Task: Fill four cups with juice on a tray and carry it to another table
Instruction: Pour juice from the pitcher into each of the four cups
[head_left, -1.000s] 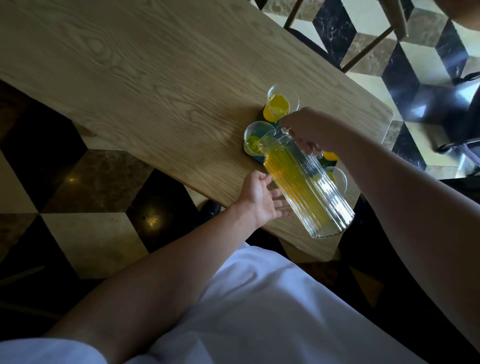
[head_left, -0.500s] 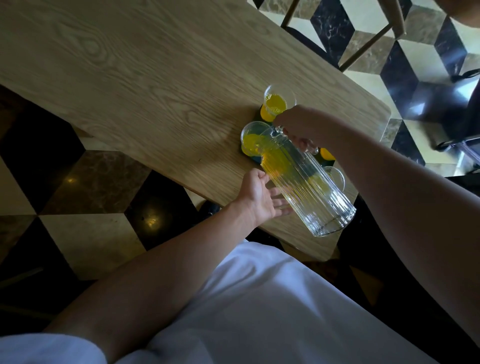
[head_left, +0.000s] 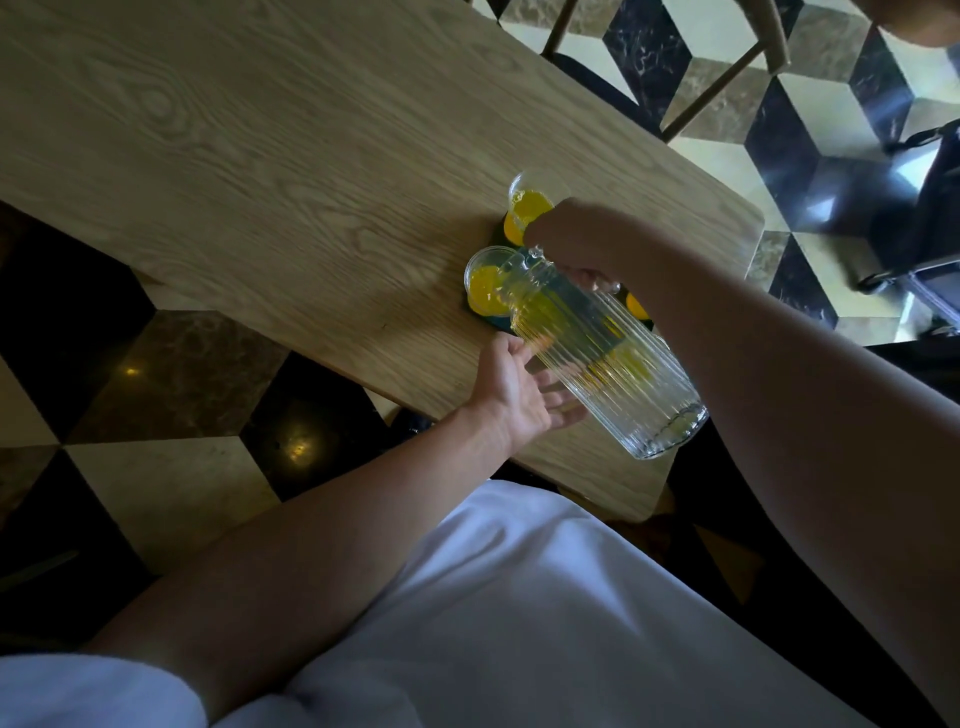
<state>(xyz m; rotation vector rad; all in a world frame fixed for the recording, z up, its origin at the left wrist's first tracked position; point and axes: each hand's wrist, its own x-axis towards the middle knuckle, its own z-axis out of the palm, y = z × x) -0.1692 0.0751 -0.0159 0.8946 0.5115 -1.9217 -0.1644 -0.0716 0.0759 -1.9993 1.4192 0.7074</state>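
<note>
A ribbed glass pitcher (head_left: 608, 353) is tipped steeply, its spout over a clear cup (head_left: 485, 283) that holds yellow juice. My right hand (head_left: 571, 239) grips the pitcher's handle. Almost all the juice has left the pitcher; only a thin yellow trace shows along its neck. My left hand (head_left: 524, 389) reaches in under the pitcher body with fingers spread and relaxed. A second cup (head_left: 527, 208) with juice stands behind. A dark green tray (head_left: 501, 325) lies under the cups, mostly hidden. Further cups behind the pitcher and my arm show only as yellow patches.
The tray sits near the right end of a long wooden table (head_left: 260, 182). Its near edge runs just beside my left hand. A chair frame (head_left: 727, 78) stands beyond the table on a patterned tile floor (head_left: 156, 467). A dark wheeled object (head_left: 924, 208) is at the far right.
The pitcher has tipped further and emptied; the juice level in the near cup has risen. My left hand has stayed under the pitcher.
</note>
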